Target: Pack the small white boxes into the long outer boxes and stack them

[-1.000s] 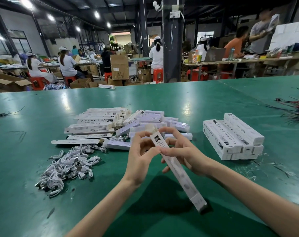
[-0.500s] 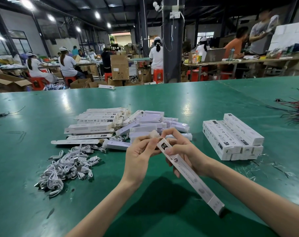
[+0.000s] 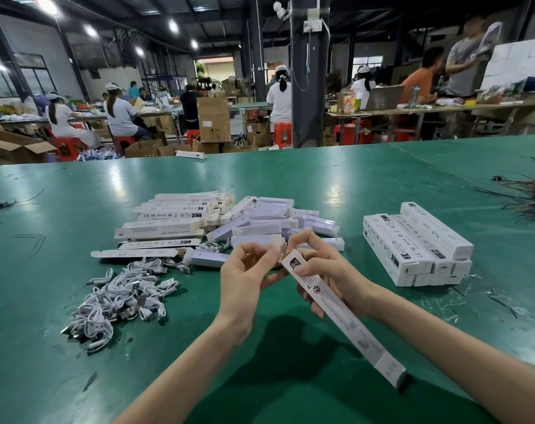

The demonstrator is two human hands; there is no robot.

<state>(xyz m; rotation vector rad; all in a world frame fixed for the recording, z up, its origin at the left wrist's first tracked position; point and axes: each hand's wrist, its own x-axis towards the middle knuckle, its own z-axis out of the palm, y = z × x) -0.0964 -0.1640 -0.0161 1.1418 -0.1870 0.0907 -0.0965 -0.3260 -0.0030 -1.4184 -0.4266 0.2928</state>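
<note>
My right hand [image 3: 330, 273] grips a long white outer box [image 3: 345, 319] near its far end; the box slants down toward me and to the right. My left hand [image 3: 245, 276] pinches the flap at that far end with thumb and fingertips. Behind my hands lies a heap of small white boxes [image 3: 269, 224]. To its left is a pile of flat, unfolded outer boxes [image 3: 171, 221]. At the right stands a stack of packed outer boxes [image 3: 419, 246], two layers high.
A heap of coiled white cables [image 3: 119, 298] lies at the left on the green table [image 3: 76, 377]. Red and black wires [image 3: 532, 194] sprawl at the far right edge. Clear plastic scraps [image 3: 443, 301] lie near the stack. People work at tables beyond.
The long box has swung so its near end points further right and lies lower. My left fingers have moved onto the end flap.
</note>
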